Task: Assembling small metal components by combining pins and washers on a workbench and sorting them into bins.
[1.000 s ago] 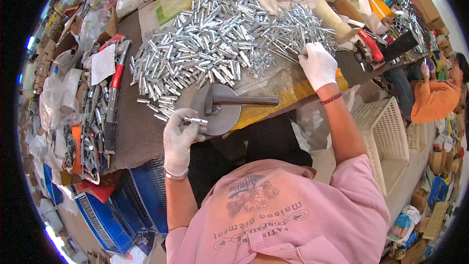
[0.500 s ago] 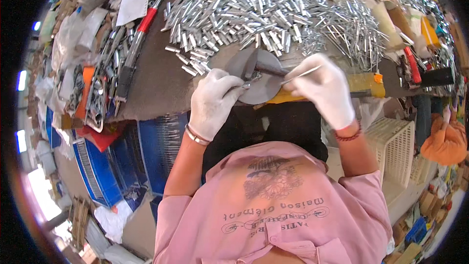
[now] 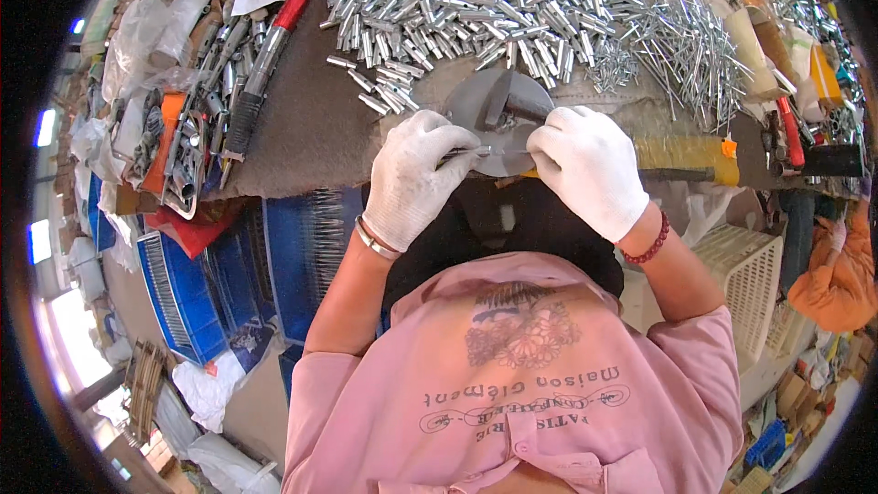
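Note:
My left hand (image 3: 419, 178), in a white knit glove, pinches a small silver metal sleeve (image 3: 482, 150) between thumb and fingers. Facing it, my right hand (image 3: 590, 169), also gloved, is closed on a thin metal pin (image 3: 519, 153) that points toward the sleeve. Whether the pin's tip has entered the sleeve is too small to tell. Both hands are above the near edge of a round grey metal plate (image 3: 508, 133). A dark hammer-like tool (image 3: 501, 101) lies on that plate, its far end partly behind my right hand.
Beyond the plate spreads a big heap of silver sleeves (image 3: 476, 5), with thin pins (image 3: 690, 59) heaped to its right. Tools and plastic bags crowd the left, beside a red-and-black bar tool (image 3: 265, 55). Blue bins (image 3: 306, 265) stand below the bench; a cream crate (image 3: 741, 284) is at right.
My right hand has come down and left toward my left hand, bringing the pin level with the sleeve. The whole view has shifted slightly.

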Available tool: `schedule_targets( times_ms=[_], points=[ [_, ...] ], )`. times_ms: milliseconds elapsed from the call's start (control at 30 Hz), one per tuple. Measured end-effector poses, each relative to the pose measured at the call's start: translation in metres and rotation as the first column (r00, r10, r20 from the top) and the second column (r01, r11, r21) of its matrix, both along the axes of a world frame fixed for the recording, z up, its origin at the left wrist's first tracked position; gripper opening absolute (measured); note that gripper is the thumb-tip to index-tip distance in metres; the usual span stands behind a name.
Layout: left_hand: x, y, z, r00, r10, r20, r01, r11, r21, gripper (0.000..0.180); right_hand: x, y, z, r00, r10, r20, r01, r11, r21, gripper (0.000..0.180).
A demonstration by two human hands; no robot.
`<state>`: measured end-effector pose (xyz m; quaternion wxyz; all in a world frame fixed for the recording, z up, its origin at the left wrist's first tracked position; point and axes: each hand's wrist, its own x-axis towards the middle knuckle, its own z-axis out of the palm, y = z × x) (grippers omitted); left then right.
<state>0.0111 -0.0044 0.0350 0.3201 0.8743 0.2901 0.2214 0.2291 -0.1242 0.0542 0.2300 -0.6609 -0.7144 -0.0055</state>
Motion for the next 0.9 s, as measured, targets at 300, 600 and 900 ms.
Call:
schedule_targets(
  times_ms=[300, 600, 900],
  points=[
    [-0.002, -0.002, -0.008, 0.999, 0.027, 0.021, -0.028, 1.0, 0.011, 0.012, 0.005, 0.002, -0.006, 0.997, 0.057, -0.048, -0.059, 0.998, -0.026, 0.008],
    [-0.002, -0.009, -0.02, 0.993, 0.073, 0.089, -0.081, 0.993, 0.09, 0.018, 0.009, 0.006, -0.008, 0.991, 0.133, -0.003, -0.133, 0.991, -0.021, 0.007],
    [0.001, -0.01, -0.023, 0.99, 0.042, 0.137, -0.064, 0.986, 0.155, 0.016, 0.006, 0.009, -0.012, 0.98, 0.186, 0.075, -0.186, 0.982, -0.01, 0.015]
  ],
)
